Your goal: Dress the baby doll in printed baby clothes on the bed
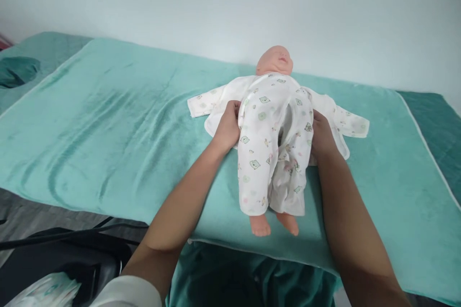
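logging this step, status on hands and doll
Left hand grips trousers waist; right hand opposite, grip hidden. Doll on back on teal blanket. Nothing in way.

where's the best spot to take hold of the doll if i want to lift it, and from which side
Probably the waist, from both flanks at once. The doll lies on its back on the blanket, feet toward you, and its trunk looks the fullest part. The sleeves lie flat and the trouser legs look loose, so gripping those would likely only tug cloth.
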A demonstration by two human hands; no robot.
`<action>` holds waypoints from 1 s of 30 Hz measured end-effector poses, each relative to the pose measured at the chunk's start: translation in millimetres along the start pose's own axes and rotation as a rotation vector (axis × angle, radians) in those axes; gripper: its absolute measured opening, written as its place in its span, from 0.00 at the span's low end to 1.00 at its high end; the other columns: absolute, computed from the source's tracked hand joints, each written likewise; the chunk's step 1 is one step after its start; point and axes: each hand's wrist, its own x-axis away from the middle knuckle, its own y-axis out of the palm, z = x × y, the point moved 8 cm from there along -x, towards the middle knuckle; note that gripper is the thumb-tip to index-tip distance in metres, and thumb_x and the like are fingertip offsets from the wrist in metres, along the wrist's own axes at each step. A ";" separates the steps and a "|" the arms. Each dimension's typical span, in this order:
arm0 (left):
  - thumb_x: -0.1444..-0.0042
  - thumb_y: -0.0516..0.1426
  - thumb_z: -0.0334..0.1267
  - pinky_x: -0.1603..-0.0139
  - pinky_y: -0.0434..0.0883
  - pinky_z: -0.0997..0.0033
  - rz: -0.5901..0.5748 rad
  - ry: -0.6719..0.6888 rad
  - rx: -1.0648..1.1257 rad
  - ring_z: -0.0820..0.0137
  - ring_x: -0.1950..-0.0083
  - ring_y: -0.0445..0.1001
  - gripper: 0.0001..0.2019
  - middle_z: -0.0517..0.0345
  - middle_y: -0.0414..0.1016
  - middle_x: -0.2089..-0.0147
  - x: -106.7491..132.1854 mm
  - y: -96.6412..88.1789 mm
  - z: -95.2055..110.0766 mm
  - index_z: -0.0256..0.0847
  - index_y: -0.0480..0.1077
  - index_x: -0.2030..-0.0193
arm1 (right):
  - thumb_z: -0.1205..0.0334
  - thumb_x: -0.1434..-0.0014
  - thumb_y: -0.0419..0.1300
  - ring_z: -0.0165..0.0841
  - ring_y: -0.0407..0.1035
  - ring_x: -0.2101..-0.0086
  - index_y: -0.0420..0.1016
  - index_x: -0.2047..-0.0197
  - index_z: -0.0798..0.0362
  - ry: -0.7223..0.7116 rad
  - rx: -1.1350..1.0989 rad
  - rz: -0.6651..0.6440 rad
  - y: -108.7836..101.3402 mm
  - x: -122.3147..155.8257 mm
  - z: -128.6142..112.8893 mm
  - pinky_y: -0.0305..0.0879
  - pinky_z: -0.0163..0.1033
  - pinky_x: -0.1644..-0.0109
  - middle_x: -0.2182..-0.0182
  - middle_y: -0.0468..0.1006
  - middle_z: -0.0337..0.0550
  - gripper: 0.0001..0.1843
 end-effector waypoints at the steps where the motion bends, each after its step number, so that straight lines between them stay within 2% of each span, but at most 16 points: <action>1: 0.44 0.64 0.43 0.48 0.73 0.62 -0.004 -0.052 0.057 0.62 0.50 0.76 0.16 0.53 0.79 0.51 -0.3 1.2 -4.2 0.43 0.67 0.53 | 0.44 0.46 0.66 0.47 0.76 0.54 0.79 0.61 0.44 0.023 -0.032 0.012 0.5 0.8 1.0 0.76 0.51 0.50 0.60 0.84 0.42 0.15; 6: 0.50 0.67 0.44 0.46 0.76 0.58 -0.085 -0.208 0.362 0.59 0.49 0.79 0.20 0.51 0.81 0.51 -3.5 13.7 -18.8 0.41 0.73 0.52 | 0.44 0.49 0.69 0.47 0.78 0.57 0.79 0.60 0.45 0.141 -0.168 0.051 1.7 2.6 17.4 0.79 0.54 0.54 0.62 0.84 0.41 0.18; 11: 0.53 0.69 0.45 0.45 0.78 0.53 -0.135 -0.266 0.532 0.56 0.49 0.81 0.23 0.51 0.84 0.55 -4.9 15.8 -22.1 0.42 0.76 0.50 | 0.46 0.49 0.68 0.46 0.80 0.58 0.80 0.61 0.46 0.133 -0.181 0.011 4.5 2.3 14.6 0.79 0.50 0.55 0.64 0.85 0.40 0.16; 16: 0.53 0.70 0.44 0.43 0.79 0.52 -0.156 -0.275 0.564 0.54 0.48 0.82 0.22 0.51 0.85 0.55 -5.2 14.8 -23.2 0.42 0.78 0.50 | 0.47 0.51 0.70 0.47 0.80 0.56 0.81 0.65 0.46 0.186 -0.230 0.026 4.9 2.1 14.9 0.80 0.51 0.53 0.64 0.86 0.42 0.14; 19: 0.54 0.70 0.42 0.44 0.80 0.53 -0.176 -0.299 0.542 0.54 0.49 0.82 0.23 0.50 0.85 0.56 -3.7 15.7 -25.7 0.41 0.78 0.50 | 0.50 0.53 0.73 0.48 0.80 0.56 0.83 0.62 0.46 0.195 -0.297 -0.006 7.6 2.8 19.8 0.80 0.53 0.52 0.62 0.86 0.42 0.16; 23: 0.57 0.72 0.37 0.47 0.81 0.52 -0.195 -0.384 0.478 0.52 0.51 0.83 0.23 0.51 0.86 0.59 -0.4 14.8 -34.9 0.43 0.79 0.51 | 0.52 0.55 0.74 0.48 0.79 0.51 0.83 0.56 0.44 0.104 -0.247 -0.076 7.8 5.8 10.3 0.79 0.54 0.49 0.55 0.86 0.42 0.21; 27: 0.55 0.71 0.36 0.45 0.81 0.52 -0.202 -0.354 0.491 0.53 0.49 0.82 0.22 0.51 0.86 0.57 -2.0 13.0 -38.2 0.44 0.79 0.50 | 0.55 0.58 0.77 0.48 0.79 0.51 0.82 0.51 0.44 0.145 -0.270 -0.219 13.1 9.3 5.8 0.79 0.55 0.49 0.53 0.85 0.43 0.28; 30: 0.54 0.70 0.37 0.43 0.80 0.52 -0.203 -0.324 0.506 0.53 0.47 0.82 0.20 0.50 0.85 0.55 -3.7 13.4 -38.3 0.43 0.80 0.52 | 0.55 0.60 0.77 0.49 0.79 0.52 0.83 0.55 0.44 0.173 -0.320 -0.203 12.1 7.5 9.3 0.79 0.54 0.50 0.56 0.86 0.43 0.25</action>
